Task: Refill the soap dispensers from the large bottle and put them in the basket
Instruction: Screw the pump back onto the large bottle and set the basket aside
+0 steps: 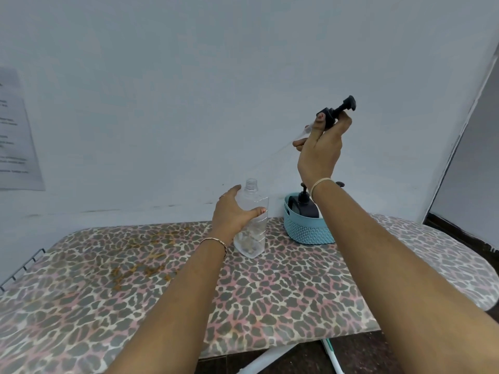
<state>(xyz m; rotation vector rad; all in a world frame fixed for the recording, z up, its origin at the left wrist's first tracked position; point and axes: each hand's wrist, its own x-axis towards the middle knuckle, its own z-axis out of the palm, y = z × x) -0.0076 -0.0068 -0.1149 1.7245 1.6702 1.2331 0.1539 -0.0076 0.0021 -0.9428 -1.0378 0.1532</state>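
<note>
A clear plastic dispenser bottle [252, 225] stands upright on the leopard-print board, its threaded neck uncapped. My left hand [232, 214] grips its body from the left. My right hand [321, 147] is raised high above the basket and pinches a black pump head [336, 110]; its thin clear tube trails down to the left. A blue woven basket [306, 230] sits at the back against the wall, with a dark pump dispenser [303, 205] inside it. My right forearm hides part of the basket. No large bottle is in sight.
The leopard-print ironing board [189, 279] has brownish stains left of centre. A metal rack edge [20, 271] sticks out at its left end. A pale wall rises close behind, bearing a paper notice [16, 130]. Dark floor and white board legs show below.
</note>
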